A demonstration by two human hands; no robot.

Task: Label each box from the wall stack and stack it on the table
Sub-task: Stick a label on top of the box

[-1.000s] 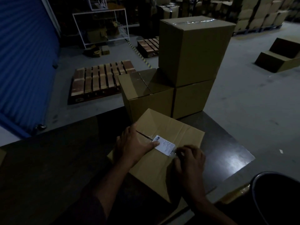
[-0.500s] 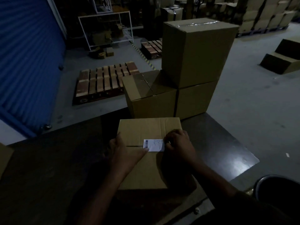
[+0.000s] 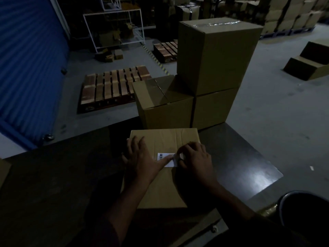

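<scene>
A brown cardboard box (image 3: 165, 189) lies on the dark table (image 3: 53, 184) in front of me. On its top sits a white barcode label (image 3: 164, 156). My left hand (image 3: 142, 161) lies flat on the box, its thumb pressing across the label. My right hand (image 3: 194, 161) has its fingers curled at the label's right end, pressing or pinching there. Behind the box stand three stacked boxes: a low one (image 3: 163, 106) on the left, another (image 3: 213, 107) on the right, and a large taped one (image 3: 217, 54) on top.
A black bin (image 3: 306, 209) stands at the lower right by the table corner. Beyond the table are wooden pallets (image 3: 114, 86), a blue roller door (image 3: 30, 59), a white metal rack (image 3: 114, 27), and more boxes (image 3: 309, 63) on the concrete floor.
The box was turned from a skewed angle to square with the table edge. My left thumb has slid onto the label, and my right fingers stay at its right end.
</scene>
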